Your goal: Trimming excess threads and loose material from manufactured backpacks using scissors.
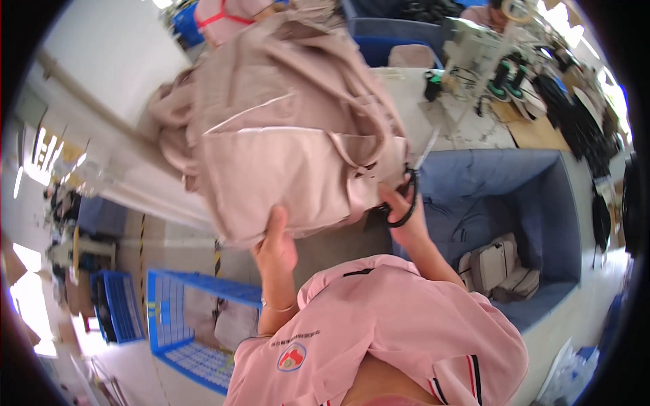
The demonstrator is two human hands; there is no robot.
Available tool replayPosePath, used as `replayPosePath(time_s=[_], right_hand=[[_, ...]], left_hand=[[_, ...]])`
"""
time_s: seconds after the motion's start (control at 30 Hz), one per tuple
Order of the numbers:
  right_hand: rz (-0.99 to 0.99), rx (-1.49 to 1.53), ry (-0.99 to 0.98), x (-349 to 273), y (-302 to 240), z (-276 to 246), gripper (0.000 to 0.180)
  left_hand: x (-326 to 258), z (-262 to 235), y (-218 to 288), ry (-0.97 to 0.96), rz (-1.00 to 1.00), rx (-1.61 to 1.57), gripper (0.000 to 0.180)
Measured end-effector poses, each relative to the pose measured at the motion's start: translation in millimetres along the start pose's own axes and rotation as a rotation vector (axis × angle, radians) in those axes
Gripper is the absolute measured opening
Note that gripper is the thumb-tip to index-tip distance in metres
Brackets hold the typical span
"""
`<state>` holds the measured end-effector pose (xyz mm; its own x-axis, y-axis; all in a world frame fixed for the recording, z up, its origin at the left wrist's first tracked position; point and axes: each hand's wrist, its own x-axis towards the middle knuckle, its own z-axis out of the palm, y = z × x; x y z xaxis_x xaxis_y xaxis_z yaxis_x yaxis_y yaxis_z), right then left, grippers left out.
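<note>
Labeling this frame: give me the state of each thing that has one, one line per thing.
beige garment: held up, bunched and folded
left hand: gripping the garment's lower edge
right hand: fingers through the scissors' handles
scissors: held, blades pointing up, open or closed unclear
blue crate: on floor, holding some fabric

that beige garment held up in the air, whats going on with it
A person in a pink shirt holds a beige garment up in front of them. The left hand grips its lower edge, thumb against the cloth. The right hand holds black-handled scissors at the garment's right edge, blades pointing up. Below to the right stands a blue fabric-lined bin with folded pale pieces inside, and a blue plastic crate sits lower left.
</note>
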<state>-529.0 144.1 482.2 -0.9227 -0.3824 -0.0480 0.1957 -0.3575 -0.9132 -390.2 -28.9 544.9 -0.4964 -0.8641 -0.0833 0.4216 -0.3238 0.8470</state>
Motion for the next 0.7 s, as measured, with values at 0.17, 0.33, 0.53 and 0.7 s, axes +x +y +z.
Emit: replayPosePath(time_s=[0.17, 0.33, 0.53, 0.7], right_hand=[[-0.032, 0.162, -0.256, 0, -15, 40, 0.026], [0.02, 0.36, -0.544, 7, -5, 92, 0.031], [0.023, 0.437, -0.235, -11, -12, 34, 0.039], [-0.366, -0.043, 0.002, -5, -10, 16, 0.03]], left_hand=[[-5, -4, 33, -0.337, 1.034, 0.064, 0.051], [-24, 43, 114, -0.272, 1.45, -0.066, 0.047], [-14, 78, 75, -0.715, 1.374, 1.036, 0.032], [-8, 48, -29, -0.771, 1.019, 1.146, 0.049]])
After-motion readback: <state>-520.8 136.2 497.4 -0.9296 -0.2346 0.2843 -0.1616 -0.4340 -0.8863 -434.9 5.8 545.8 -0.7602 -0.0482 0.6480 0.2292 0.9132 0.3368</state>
